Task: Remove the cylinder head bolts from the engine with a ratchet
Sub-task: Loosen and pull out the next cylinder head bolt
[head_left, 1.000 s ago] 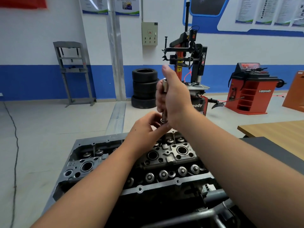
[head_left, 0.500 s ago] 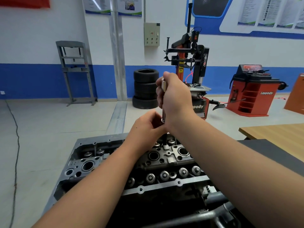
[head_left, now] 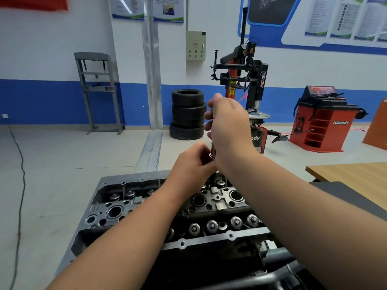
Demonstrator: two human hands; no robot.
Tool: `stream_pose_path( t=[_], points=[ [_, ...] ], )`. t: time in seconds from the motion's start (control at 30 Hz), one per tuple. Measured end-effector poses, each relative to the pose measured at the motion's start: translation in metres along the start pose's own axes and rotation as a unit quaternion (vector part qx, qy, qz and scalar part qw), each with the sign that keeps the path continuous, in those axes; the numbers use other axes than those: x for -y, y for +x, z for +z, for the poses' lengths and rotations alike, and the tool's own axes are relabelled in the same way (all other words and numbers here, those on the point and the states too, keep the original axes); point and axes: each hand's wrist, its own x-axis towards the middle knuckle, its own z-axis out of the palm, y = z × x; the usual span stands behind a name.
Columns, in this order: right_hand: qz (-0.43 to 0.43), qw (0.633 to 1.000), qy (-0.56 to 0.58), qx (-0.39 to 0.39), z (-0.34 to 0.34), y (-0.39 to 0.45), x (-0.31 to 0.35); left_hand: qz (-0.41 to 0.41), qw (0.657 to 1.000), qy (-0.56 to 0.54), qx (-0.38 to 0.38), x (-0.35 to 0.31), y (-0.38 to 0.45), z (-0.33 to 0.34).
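Above the far side of the cylinder head [head_left: 209, 208], a slim metal tool [head_left: 213, 150] is held upright by both hands. The right hand [head_left: 229, 126] is wrapped around the upper part of the tool, thumb on top, so that this grip is closed on the tool. Just below it, the left hand [head_left: 193, 162] is curled around the tool's lower end, where a bright metal ring is seen; that grip is closed on the tool as well. Whether the tool is a ratchet or an extension cannot be told, since most of it is hidden by the hands. Directly beneath both grips a thin shaft is seen running down toward the cylinder head. Nearer the person than the grips, a row of round valve tops [head_left: 211, 226] is seen along the head. Beyond the grips, a stack of tires [head_left: 187, 114] and a tire changer [head_left: 245, 80] are seen on the floor. To the right of the grips, a wooden tabletop [head_left: 356, 174] is seen.
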Motion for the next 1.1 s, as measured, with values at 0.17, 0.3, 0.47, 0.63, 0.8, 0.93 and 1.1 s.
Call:
stream_pose_path(
  t=[0.17,0.3,0.47,0.63,0.8,0.93,1.1],
  points=[
    [0.036,0.993,0.068,0.092,0.000,0.005,0.005,0.012,0.999,-0.035,0.015,0.004,-0.003,-0.003],
    [0.102,0.947,0.075,0.295,-0.024,0.026,0.011,0.024,0.988,-0.143,0.060,0.001,-0.007,-0.013],
    [0.083,0.972,0.092,0.199,-0.021,0.018,0.006,0.014,0.990,-0.088,0.105,-0.001,-0.007,-0.010],
    [-0.011,1.000,0.006,-0.010,0.000,-0.005,-0.007,0.010,1.000,-0.012,0.019,-0.002,-0.002,-0.005],
    [0.041,0.987,0.098,0.122,-0.008,0.010,-0.003,-0.027,0.997,-0.072,0.030,0.001,-0.001,-0.006],
    [0.120,0.938,0.098,0.311,-0.028,0.033,0.004,-0.026,0.990,-0.082,0.109,0.007,-0.002,-0.015],
    [-0.019,0.979,0.079,0.189,-0.014,0.016,-0.022,-0.004,0.995,-0.064,0.078,0.008,0.001,-0.017]
  ],
)
